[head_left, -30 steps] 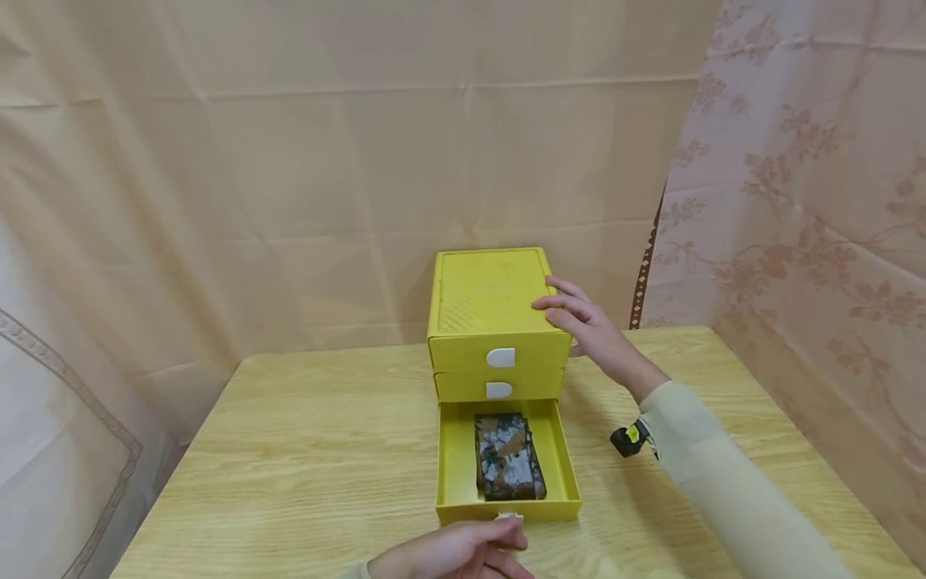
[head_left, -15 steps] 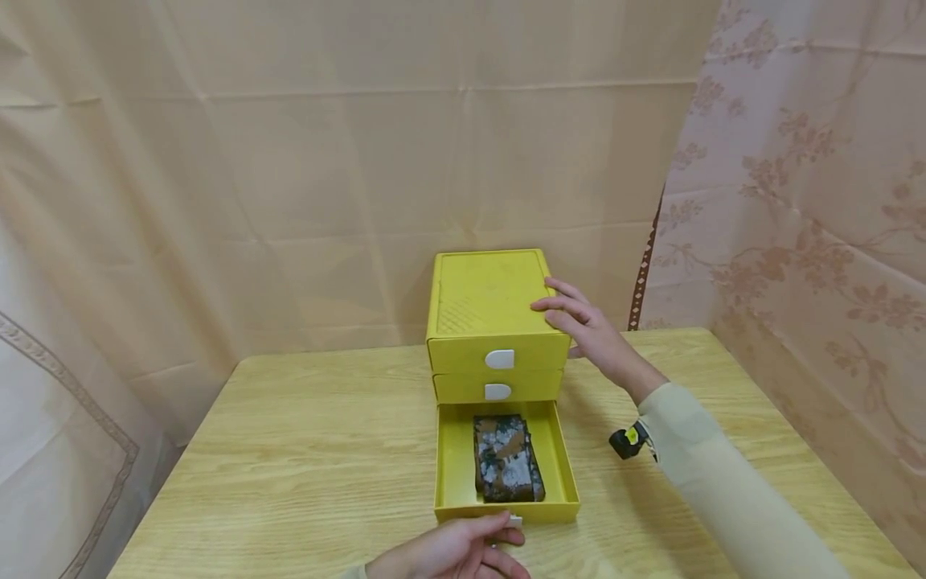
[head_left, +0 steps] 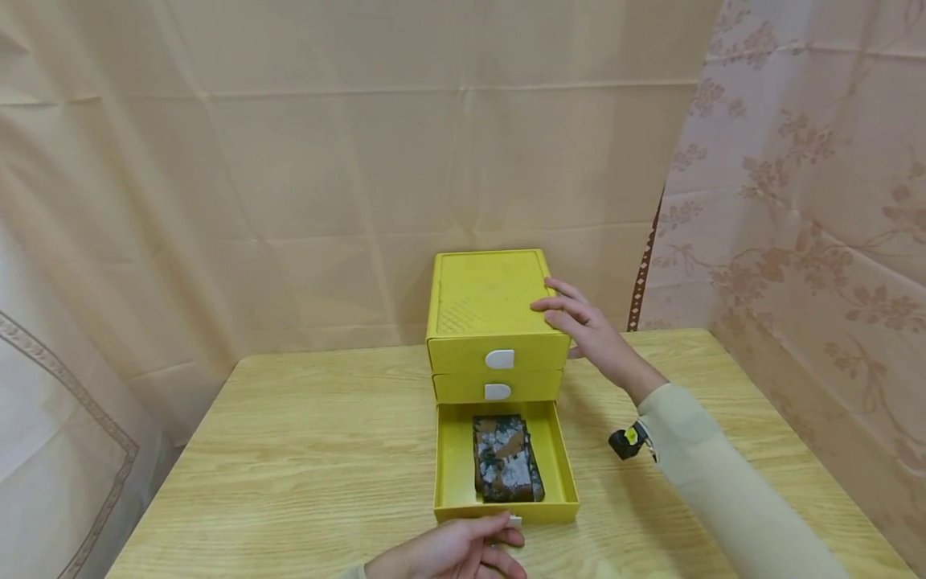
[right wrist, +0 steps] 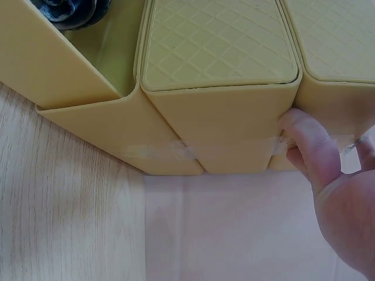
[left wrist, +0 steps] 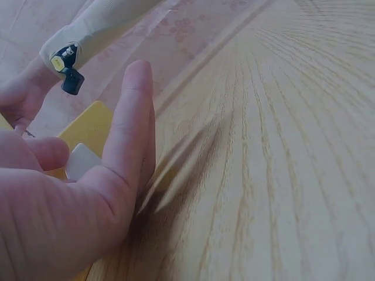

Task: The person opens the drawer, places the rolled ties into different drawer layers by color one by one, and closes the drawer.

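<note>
A yellow three-drawer box (head_left: 488,293) stands on the table with its bottom drawer (head_left: 448,458) pulled out. Inside that drawer lies a folded camouflage-patterned cloth (head_left: 505,458), dark with brown and grey patches. At the drawer's front, my left hand (head_left: 452,548) pinches the white tab handle (head_left: 515,521) between thumb and fingers. The left wrist view shows the tab (left wrist: 82,161) between them. My right hand (head_left: 600,338) rests on the box's upper right edge, fingertips on top. In the right wrist view its thumb (right wrist: 316,146) presses the side wall.
Two upper drawers with white tabs (head_left: 499,359) are closed. The wooden table (head_left: 311,458) extends on both sides of the box. A beige curtain (head_left: 325,201) hangs right behind it, and a flowered curtain (head_left: 817,201) hangs to the right. A black wrist camera (head_left: 625,441) sits by the right sleeve.
Over the last second the left thumb has shifted slightly on the drawer's tab. The drawer, the cloth and the right hand look nearly unchanged.
</note>
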Available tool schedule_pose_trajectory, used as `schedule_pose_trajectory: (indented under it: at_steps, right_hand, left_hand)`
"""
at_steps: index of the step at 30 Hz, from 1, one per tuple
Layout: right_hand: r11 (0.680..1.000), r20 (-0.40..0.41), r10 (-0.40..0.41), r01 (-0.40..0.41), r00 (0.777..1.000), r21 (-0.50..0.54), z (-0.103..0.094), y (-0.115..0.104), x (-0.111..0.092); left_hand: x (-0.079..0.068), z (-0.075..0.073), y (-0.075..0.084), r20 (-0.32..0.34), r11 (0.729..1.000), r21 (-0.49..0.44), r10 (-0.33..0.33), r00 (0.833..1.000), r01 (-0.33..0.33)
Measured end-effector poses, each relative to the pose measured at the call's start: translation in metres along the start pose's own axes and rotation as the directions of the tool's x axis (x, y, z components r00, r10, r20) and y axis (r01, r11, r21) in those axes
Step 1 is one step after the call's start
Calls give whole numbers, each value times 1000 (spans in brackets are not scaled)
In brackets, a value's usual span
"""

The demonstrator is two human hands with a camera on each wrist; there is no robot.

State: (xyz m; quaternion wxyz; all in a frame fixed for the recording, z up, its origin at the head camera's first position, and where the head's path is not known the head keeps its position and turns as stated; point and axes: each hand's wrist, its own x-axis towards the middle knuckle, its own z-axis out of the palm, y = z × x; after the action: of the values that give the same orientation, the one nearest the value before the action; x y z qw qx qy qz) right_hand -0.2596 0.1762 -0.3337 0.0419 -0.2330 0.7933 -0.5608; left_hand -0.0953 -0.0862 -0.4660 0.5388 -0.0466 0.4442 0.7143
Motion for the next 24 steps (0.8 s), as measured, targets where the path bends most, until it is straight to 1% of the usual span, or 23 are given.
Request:
schedule_pose_trajectory:
  at_steps: [2, 6, 9, 13, 15, 17, 20, 22, 24]
  right_hand:
    - [1000, 0, 1, -1, 1000, -2, 0, 0, 0]
    - [1000, -2, -9, 9, 1000, -1, 0, 1, 0]
    - [1000, -3, -16, 16, 1000, 2, 1, 1, -1]
    - [1000, -4, -14, 14, 1000, 1, 0, 0, -2]
    - [1000, -4, -10, 10, 1000, -2, 0, 0, -2]
    - [1000, -3, -5, 5, 1000, -5, 0, -1, -2]
    - [1000, -1, 3, -3, 1000, -8, 0, -2, -1]
    - [1000, -1, 6, -6, 1000, -10, 1, -3, -1]
    - [1000, -2, 6, -6, 1000, -13, 1, -2, 0]
  left_hand:
    - [0, 0, 0, 6, 1000, 2, 3, 1000, -3]
    - [-2, 0, 0, -13, 999, -49, -13, 1000, 12]
    - [-2, 1, 0, -27, 998, -64, -24, 999, 22]
    - [-1, 2, 0, -26, 999, -45, -21, 999, 20]
    - [-1, 2, 2, -11, 999, -34, -13, 1000, 13]
    - [0, 3, 3, 3, 999, -44, -11, 1000, 11]
    - [2, 3, 7, 37, 1000, 4, 11, 999, -11]
    - [2, 3, 10, 40, 1000, 12, 17, 999, -18]
    - [3, 2, 14, 44, 998, 47, 29, 999, -31]
